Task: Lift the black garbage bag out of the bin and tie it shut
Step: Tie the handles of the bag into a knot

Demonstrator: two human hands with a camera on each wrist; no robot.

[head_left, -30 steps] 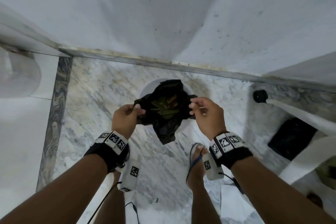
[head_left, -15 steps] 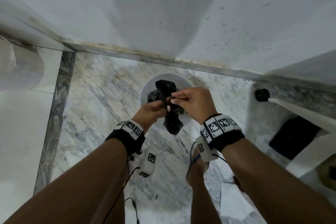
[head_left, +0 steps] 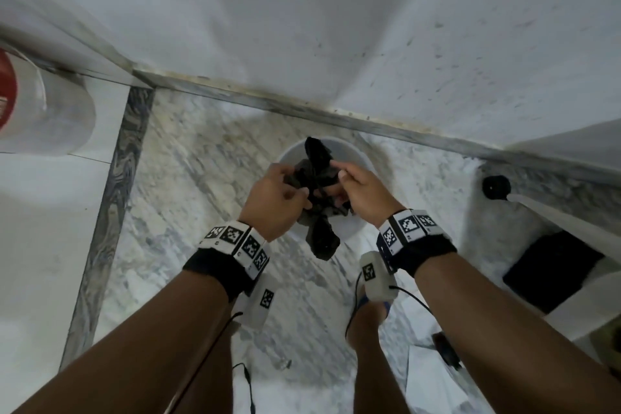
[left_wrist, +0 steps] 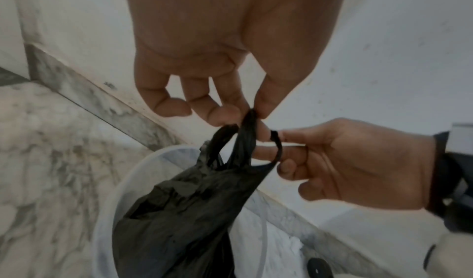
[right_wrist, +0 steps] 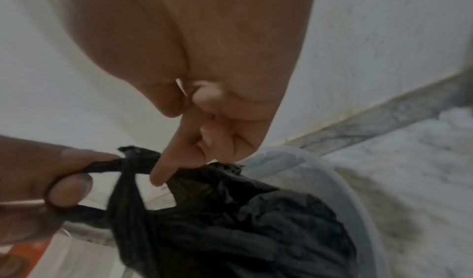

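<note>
The black garbage bag (head_left: 323, 240) hangs over the round white bin (head_left: 356, 158), which stands on the marble floor by the wall. My left hand (head_left: 295, 185) and right hand (head_left: 339, 171) meet at the bag's top, where its two handles cross. In the left wrist view my left hand (left_wrist: 252, 114) pinches one handle of the bag (left_wrist: 192, 201) between thumb and fingertips. The other handle loops round a finger of my right hand (left_wrist: 276, 146). In the right wrist view my right hand (right_wrist: 163, 173) has its forefinger stretched onto the bag (right_wrist: 256, 221), above the bin (right_wrist: 358, 201).
A white wall and a marble skirting run just behind the bin. A white container with a red lid (head_left: 43, 111) lies at the left. At the right are a white pipe with a black cap (head_left: 495, 187) and a black object (head_left: 551, 272). My foot (head_left: 366, 323) stands below.
My hands, which held the bag's mouth wide apart, have come together over the bin. The mouth has closed and the two handles now cross between my fingers.
</note>
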